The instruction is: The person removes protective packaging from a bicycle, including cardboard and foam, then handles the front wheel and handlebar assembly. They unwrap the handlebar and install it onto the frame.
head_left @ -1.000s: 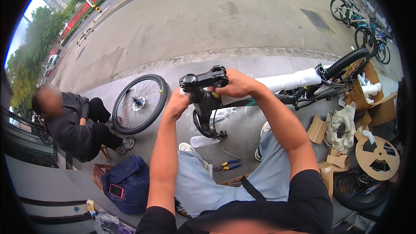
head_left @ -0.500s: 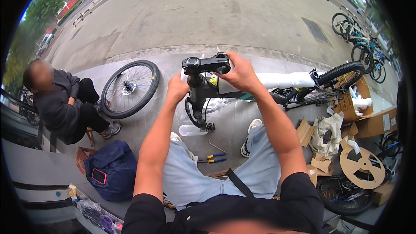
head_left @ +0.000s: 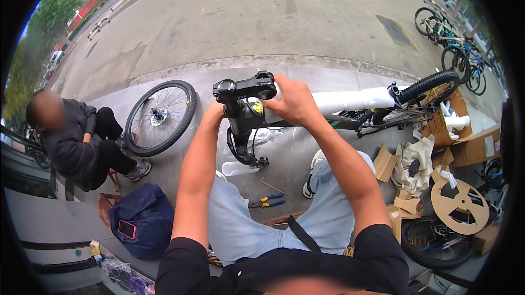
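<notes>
A partly assembled bicycle stands before me, its frame tube (head_left: 350, 100) wrapped in white padding. A black handlebar stem (head_left: 240, 88) caps its front end and points right, with no handlebar in it. My right hand (head_left: 295, 100) is closed round the stem's clamp end, thumb on the near side, fingertips hidden. Against the left side of the stem's base rests my left hand (head_left: 215, 111), its fingers out of sight behind the black parts. Below hangs the black fork (head_left: 238, 143), without a wheel. A white plastic piece (head_left: 239, 168) is by its lower end.
On the paving between my feet lie blue-and-yellow pliers (head_left: 270, 201) and a hex key (head_left: 272, 185). A loose wheel (head_left: 161, 118) lies at left, beside a seated person (head_left: 82, 136). A navy bag (head_left: 143, 224) is nearer. Cardboard boxes (head_left: 477, 149) and another wheel (head_left: 436, 246) crowd the right.
The stem and fork have shifted left, with both my hands moving along. My left hand is more hidden behind the stem now. The view has turned slightly.
</notes>
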Action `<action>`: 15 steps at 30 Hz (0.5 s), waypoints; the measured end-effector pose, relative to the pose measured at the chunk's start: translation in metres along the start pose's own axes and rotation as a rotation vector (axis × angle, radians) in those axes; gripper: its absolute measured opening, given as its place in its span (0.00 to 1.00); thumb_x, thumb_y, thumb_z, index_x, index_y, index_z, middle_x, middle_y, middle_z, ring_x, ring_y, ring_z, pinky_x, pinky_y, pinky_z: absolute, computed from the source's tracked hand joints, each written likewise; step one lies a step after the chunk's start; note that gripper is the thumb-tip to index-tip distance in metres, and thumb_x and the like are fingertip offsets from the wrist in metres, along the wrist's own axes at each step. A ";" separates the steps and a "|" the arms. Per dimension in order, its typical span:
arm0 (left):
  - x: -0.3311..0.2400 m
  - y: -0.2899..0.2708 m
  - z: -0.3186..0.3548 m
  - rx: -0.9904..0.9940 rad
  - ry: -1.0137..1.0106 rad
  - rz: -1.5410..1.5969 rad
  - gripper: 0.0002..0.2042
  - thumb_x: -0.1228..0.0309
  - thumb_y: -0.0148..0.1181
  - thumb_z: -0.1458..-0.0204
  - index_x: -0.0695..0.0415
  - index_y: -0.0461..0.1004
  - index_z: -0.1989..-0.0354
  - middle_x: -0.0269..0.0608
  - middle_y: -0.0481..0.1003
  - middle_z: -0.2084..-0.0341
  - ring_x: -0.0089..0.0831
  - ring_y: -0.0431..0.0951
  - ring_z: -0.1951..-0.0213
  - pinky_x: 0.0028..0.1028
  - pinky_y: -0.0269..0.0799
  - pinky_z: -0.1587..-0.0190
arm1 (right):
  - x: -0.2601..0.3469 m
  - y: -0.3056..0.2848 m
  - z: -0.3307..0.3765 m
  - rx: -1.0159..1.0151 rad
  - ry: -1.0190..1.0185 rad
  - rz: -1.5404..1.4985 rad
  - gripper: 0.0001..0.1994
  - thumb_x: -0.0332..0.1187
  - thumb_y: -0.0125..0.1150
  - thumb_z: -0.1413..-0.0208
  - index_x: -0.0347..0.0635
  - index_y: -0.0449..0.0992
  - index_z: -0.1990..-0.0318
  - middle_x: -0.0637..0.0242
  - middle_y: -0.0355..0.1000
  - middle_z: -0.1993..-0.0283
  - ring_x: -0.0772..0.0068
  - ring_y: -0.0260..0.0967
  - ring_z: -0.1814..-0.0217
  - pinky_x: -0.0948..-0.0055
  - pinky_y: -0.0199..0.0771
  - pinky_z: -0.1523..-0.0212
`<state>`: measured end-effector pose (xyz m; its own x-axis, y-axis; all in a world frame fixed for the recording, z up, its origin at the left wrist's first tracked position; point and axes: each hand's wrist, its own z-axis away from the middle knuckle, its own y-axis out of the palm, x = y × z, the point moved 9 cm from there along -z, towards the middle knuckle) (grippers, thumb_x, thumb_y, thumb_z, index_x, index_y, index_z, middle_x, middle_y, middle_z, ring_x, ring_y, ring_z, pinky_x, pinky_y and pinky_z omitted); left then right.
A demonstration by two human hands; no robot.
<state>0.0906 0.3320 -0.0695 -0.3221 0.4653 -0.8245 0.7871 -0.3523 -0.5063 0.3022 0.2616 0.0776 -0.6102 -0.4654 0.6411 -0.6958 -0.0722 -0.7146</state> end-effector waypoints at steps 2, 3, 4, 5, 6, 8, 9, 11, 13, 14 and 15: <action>0.019 0.005 -0.002 -0.014 0.037 0.025 0.24 0.63 0.71 0.42 0.55 0.78 0.38 0.40 0.80 0.45 0.33 0.78 0.46 0.37 0.75 0.39 | 0.001 -0.001 0.000 -0.001 -0.004 -0.013 0.26 0.47 0.72 0.45 0.36 0.80 0.47 0.41 0.82 0.57 0.35 0.81 0.52 0.47 0.80 0.50; 0.032 0.007 -0.002 -0.045 0.000 0.024 0.24 0.62 0.71 0.42 0.54 0.78 0.37 0.40 0.79 0.44 0.33 0.78 0.46 0.37 0.75 0.39 | 0.001 -0.001 0.000 -0.005 -0.006 -0.023 0.25 0.47 0.72 0.45 0.36 0.80 0.48 0.42 0.82 0.57 0.35 0.81 0.52 0.48 0.80 0.49; 0.046 0.010 0.005 -0.113 -0.073 0.017 0.22 0.60 0.70 0.40 0.52 0.78 0.39 0.38 0.79 0.45 0.34 0.77 0.46 0.37 0.74 0.39 | 0.001 -0.001 0.001 -0.006 -0.008 -0.034 0.25 0.47 0.72 0.45 0.36 0.80 0.48 0.42 0.82 0.57 0.36 0.81 0.52 0.48 0.79 0.49; 0.051 0.012 0.009 -0.146 -0.068 0.028 0.22 0.61 0.70 0.40 0.52 0.77 0.39 0.38 0.78 0.45 0.34 0.77 0.46 0.37 0.74 0.39 | 0.000 -0.001 0.001 -0.009 -0.008 -0.052 0.25 0.48 0.72 0.45 0.36 0.80 0.49 0.42 0.82 0.57 0.36 0.81 0.51 0.48 0.79 0.49; 0.058 0.014 0.009 -0.172 -0.102 0.040 0.21 0.61 0.69 0.39 0.52 0.77 0.39 0.38 0.78 0.45 0.34 0.77 0.45 0.37 0.74 0.39 | -0.001 -0.001 0.002 -0.016 -0.009 -0.069 0.25 0.48 0.72 0.45 0.36 0.80 0.49 0.43 0.82 0.56 0.36 0.81 0.51 0.48 0.79 0.49; 0.060 0.012 0.011 -0.211 -0.156 0.056 0.20 0.62 0.68 0.39 0.52 0.77 0.39 0.38 0.78 0.45 0.34 0.77 0.45 0.37 0.74 0.39 | -0.007 -0.001 0.003 -0.028 0.005 -0.117 0.26 0.50 0.72 0.44 0.36 0.80 0.50 0.43 0.82 0.55 0.36 0.80 0.50 0.49 0.79 0.48; 0.049 0.002 0.011 -0.247 -0.114 -0.120 0.19 0.62 0.64 0.37 0.55 0.80 0.40 0.40 0.82 0.46 0.34 0.80 0.47 0.36 0.76 0.41 | -0.006 -0.004 0.004 -0.071 -0.033 -0.144 0.26 0.51 0.74 0.43 0.36 0.79 0.50 0.43 0.82 0.55 0.36 0.80 0.50 0.51 0.79 0.49; 0.024 -0.022 0.019 -0.316 -0.113 -0.255 0.19 0.62 0.61 0.35 0.59 0.83 0.42 0.43 0.86 0.49 0.35 0.84 0.49 0.36 0.78 0.44 | -0.021 -0.008 0.007 -0.103 0.040 -0.279 0.24 0.43 0.77 0.42 0.37 0.80 0.45 0.54 0.84 0.55 0.55 0.83 0.52 0.61 0.80 0.49; 0.010 -0.062 0.049 -0.505 -0.397 -0.264 0.19 0.63 0.64 0.37 0.61 0.83 0.43 0.44 0.87 0.52 0.38 0.86 0.51 0.37 0.79 0.45 | -0.035 -0.017 0.011 -0.184 0.073 -0.487 0.21 0.41 0.76 0.38 0.36 0.80 0.46 0.60 0.83 0.56 0.65 0.81 0.54 0.65 0.80 0.51; -0.008 -0.078 0.062 -0.613 -0.449 -0.243 0.19 0.64 0.67 0.39 0.63 0.83 0.44 0.44 0.87 0.53 0.36 0.86 0.52 0.37 0.79 0.47 | -0.042 -0.023 0.013 -0.220 0.082 -0.594 0.20 0.41 0.76 0.36 0.36 0.79 0.46 0.63 0.83 0.57 0.70 0.81 0.55 0.68 0.80 0.52; -0.026 -0.091 0.080 -0.730 -0.496 -0.218 0.19 0.65 0.69 0.40 0.64 0.83 0.45 0.44 0.87 0.55 0.35 0.86 0.53 0.37 0.79 0.48 | -0.053 -0.020 0.013 -0.165 0.153 -0.751 0.19 0.42 0.75 0.33 0.37 0.78 0.47 0.67 0.81 0.58 0.76 0.78 0.58 0.71 0.79 0.54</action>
<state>-0.0145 0.2867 -0.0220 -0.5593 -0.0016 -0.8290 0.7652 0.3835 -0.5170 0.3529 0.2759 0.0541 0.0087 -0.2165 0.9762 -0.9827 -0.1823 -0.0317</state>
